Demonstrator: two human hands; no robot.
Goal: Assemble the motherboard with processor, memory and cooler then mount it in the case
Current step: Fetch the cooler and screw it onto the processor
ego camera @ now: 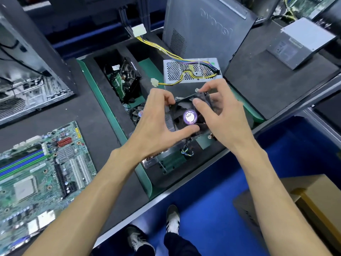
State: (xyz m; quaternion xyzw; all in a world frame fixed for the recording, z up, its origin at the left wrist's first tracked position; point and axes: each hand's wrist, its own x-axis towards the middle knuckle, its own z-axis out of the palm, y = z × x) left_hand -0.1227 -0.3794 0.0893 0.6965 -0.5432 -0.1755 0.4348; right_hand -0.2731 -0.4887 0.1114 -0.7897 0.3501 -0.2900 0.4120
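Note:
A black cooler [188, 115] with a purple round label on its fan is lifted above the green-lined tray. My left hand [156, 124] grips its left side, thumb under the near edge. My right hand [219, 113] grips its right side, with a finger across the fan frame. Its wires [187, 150] hang below. The green motherboard [38, 172] lies flat on the black mat at the left, with a processor in its socket and empty blue and green memory slots. An open case [27, 84] stands at the far left.
The tray [110, 115] holds a second fan [136, 113], a drive in a black bracket [123, 78] and a silver power supply [191, 71] with yellow cables. A black case panel [204, 24] stands behind. Another power supply [304, 41] lies far right. A cardboard box [304, 204] sits on the blue floor.

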